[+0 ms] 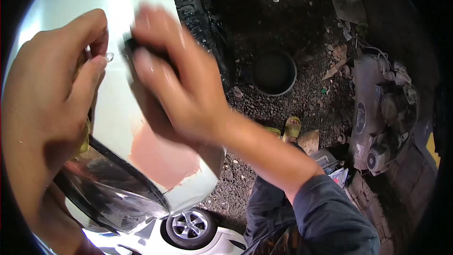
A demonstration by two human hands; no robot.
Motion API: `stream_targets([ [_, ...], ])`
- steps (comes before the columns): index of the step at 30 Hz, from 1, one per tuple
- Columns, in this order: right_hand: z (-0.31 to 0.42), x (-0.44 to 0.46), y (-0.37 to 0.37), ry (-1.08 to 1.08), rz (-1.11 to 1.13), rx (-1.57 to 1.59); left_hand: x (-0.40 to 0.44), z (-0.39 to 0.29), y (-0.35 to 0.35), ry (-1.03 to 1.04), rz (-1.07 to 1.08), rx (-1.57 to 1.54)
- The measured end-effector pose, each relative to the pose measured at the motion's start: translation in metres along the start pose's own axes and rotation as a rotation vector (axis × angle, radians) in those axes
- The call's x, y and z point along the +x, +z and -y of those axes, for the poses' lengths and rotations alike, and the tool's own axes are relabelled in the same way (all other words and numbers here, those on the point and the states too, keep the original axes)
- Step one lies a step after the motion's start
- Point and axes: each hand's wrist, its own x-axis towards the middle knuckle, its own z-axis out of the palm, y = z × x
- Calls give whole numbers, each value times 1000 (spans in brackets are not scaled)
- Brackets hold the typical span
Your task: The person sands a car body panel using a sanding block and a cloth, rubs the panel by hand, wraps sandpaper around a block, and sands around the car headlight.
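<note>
My left hand [52, 75] is closed above the white car panel, thumb and fingers pinched together. A yellowish, wet-looking sponge or cloth [85, 138] shows under its palm, mostly hidden, and a clear water drop [109, 57] hangs at the thumb tip. My right hand [177, 66], blurred by motion, grips a dark sanding block [130, 45] against the white panel [115, 94]. Its underside is hidden by my fingers. Nearer to me lies a smooth pinkish filler patch [163, 153] with a ragged edge, beside the car's lamp [115, 184].
A black tire [186, 0] stands beyond the panel. On the gravel are a dark bucket [273, 73] and my sandaled foot [292, 127]. A dirty engine-like machine [382, 108] stands at right. Another white car's wheel [189, 229] shows at the bottom.
</note>
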Motion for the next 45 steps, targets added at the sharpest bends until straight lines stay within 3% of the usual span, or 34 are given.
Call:
stream_targets([
  [3, 1, 13, 4, 66, -49, 44, 2, 3, -4, -44, 60, -71],
  [5, 20, -22, 5, 21, -5, -111, 0, 3, -1, -26, 32, -69],
  [9, 40, -90, -6, 67, 136, -99, -4, -2, -6, -42, 55, 92],
  [15, -11, 46, 10, 50, -144, 89, 1, -13, -11, -87, 110, 96],
  [18, 16, -27, -1, 19, 34, -138, 3, -22, -15, -99, 145, 95],
  [20, 32, -101, -7, 85, 147, -44, 4, -27, -17, -96, 160, 125],
  [23, 28, -97, -9, 56, 154, -57, 4, -31, -19, -111, 176, 199],
  [27, -9, 17, -4, -2, -21, -3, 2, -30, -18, -60, 148, 207],
  [32, 32, -86, -8, 79, 165, -47, -1, -33, -14, -111, 191, 294],
  [34, 31, -97, -5, 50, 132, 12, 0, -34, -14, -134, 204, 326],
  [40, -9, 25, 4, -73, -58, 11, 0, -32, -12, -91, 126, 170],
  [45, 38, -76, -1, 1, 94, 9, 6, -36, -19, -234, 265, 253],
])
